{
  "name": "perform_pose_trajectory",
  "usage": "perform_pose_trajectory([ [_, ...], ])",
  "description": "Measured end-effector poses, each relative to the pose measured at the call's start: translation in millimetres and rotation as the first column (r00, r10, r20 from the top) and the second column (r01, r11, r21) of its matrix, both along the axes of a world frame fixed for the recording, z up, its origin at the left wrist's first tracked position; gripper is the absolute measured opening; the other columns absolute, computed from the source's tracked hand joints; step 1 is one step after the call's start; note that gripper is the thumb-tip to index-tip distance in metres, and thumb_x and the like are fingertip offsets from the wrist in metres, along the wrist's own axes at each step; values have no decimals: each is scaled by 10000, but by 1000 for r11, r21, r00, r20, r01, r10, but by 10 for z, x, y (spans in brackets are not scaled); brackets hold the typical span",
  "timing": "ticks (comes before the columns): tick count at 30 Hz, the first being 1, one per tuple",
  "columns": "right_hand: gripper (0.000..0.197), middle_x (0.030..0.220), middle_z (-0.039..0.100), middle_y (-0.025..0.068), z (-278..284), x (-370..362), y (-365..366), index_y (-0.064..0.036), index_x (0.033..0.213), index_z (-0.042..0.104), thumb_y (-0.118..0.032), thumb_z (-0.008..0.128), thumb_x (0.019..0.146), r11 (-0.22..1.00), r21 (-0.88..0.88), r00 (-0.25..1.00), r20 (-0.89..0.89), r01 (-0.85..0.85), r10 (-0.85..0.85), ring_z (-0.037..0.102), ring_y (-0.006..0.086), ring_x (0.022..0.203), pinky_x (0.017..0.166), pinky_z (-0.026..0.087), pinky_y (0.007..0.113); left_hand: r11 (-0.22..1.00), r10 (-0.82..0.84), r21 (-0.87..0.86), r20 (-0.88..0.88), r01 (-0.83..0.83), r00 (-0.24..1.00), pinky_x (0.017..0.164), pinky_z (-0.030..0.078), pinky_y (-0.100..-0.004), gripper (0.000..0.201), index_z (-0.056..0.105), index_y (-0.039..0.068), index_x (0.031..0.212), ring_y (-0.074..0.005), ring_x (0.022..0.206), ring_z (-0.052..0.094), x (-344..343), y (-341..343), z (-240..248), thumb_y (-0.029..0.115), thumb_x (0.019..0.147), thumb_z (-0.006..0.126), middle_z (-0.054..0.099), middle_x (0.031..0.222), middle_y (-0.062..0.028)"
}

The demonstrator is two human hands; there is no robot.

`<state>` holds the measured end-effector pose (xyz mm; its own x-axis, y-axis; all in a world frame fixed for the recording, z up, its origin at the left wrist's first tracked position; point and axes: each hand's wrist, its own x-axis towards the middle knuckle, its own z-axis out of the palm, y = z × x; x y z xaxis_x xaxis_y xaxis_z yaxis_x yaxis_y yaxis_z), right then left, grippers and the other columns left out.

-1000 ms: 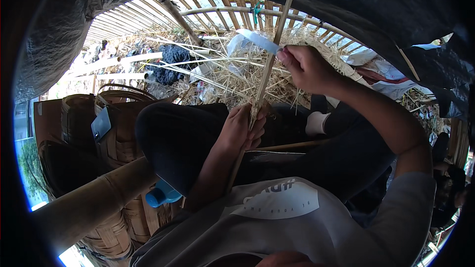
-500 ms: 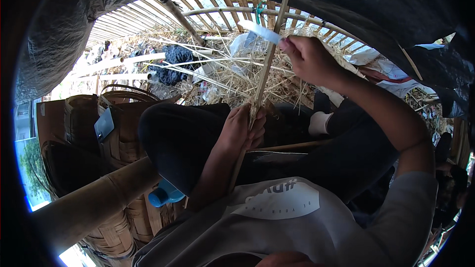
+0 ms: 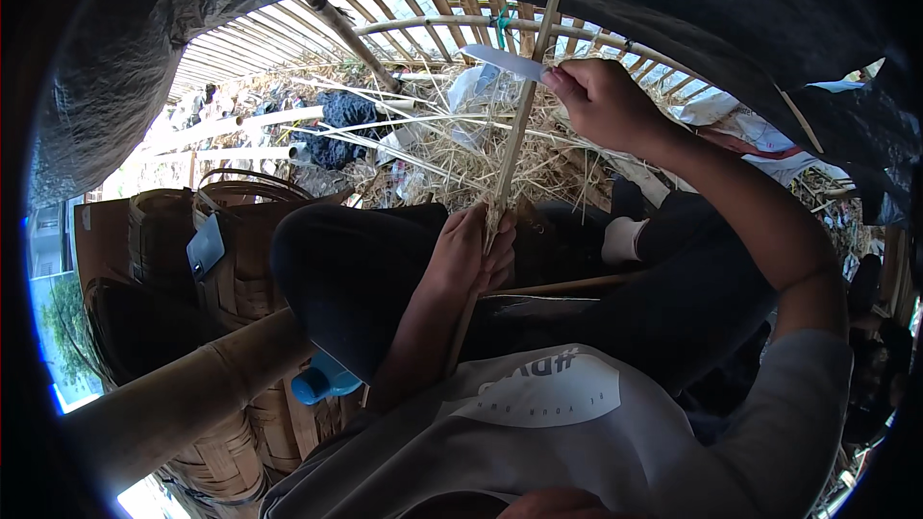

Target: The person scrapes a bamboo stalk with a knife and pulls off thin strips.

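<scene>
A long, narrow bamboo strip [image 3: 519, 127] runs up from my lap and leans a little to the right. Around its lower part my left hand [image 3: 468, 248] is closed, just above my crossed legs. Farther up, my right hand [image 3: 608, 106] grips a knife, its handle hidden inside my fingers. The pale knife blade [image 3: 500, 59] points left and lies across the strip, seemingly against it. Thin shavings cling to the strip near my left hand.
Straw-like bamboo shavings [image 3: 558, 168] and thin strips litter the ground ahead, before a slatted bamboo fence [image 3: 260, 38]. Left of me are woven baskets [image 3: 245, 288], a thick bamboo pole [image 3: 192, 380] and a blue bottle [image 3: 322, 380]. Dark plastic sheeting [image 3: 769, 10] hangs overhead.
The knife blade has tilted slightly flatter across the strip, and my right hand has shifted a little. My left hand stays in place on the bamboo strip.
</scene>
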<state>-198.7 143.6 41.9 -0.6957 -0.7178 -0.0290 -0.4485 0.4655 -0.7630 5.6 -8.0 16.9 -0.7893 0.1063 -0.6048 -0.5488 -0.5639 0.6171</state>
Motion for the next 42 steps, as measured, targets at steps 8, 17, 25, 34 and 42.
perform_pose_trajectory([
  [8,404,592,594,137,-1,105,6,26,812,631,-288,471,1007,1000,-14,997,82,-8,9,601,217,543,584,459,392,1000,-10,21,-1,10,1000,323,242,-237,320,482,116,829,-67,358,261,-24,17,-3,299,1019,301,336,498,34],
  [17,402,572,587,124,-119,368,-31,34,820,633,-298,493,999,997,-76,992,120,-31,40,590,219,538,564,435,406,1000,13,13,30,-13,999,331,238,-239,335,485,120,824,-70,356,273,-28,11,21,316,1023,300,338,496,34],
  [25,405,592,599,132,-236,480,-38,24,811,638,-263,437,1016,986,-168,992,128,19,3,627,243,554,587,477,399,1000,15,18,-6,-15,1000,336,241,-244,345,484,120,815,-74,360,275,-12,14,-14,327,1025,303,345,502,34],
  [34,390,578,574,152,-152,619,-90,31,780,604,-257,469,1006,974,-214,987,126,-70,99,572,231,506,539,437,418,999,41,23,-2,-41,999,303,264,-249,402,483,83,836,-95,332,297,-11,-7,-24,344,1045,261,348,485,7],
  [42,481,577,583,124,-310,546,-75,20,785,601,-352,416,1025,981,-194,991,126,-11,36,588,206,514,544,445,399,999,35,9,16,-35,999,291,256,-249,390,488,75,847,-97,327,294,-35,-13,-48,328,1043,264,351,485,1],
])
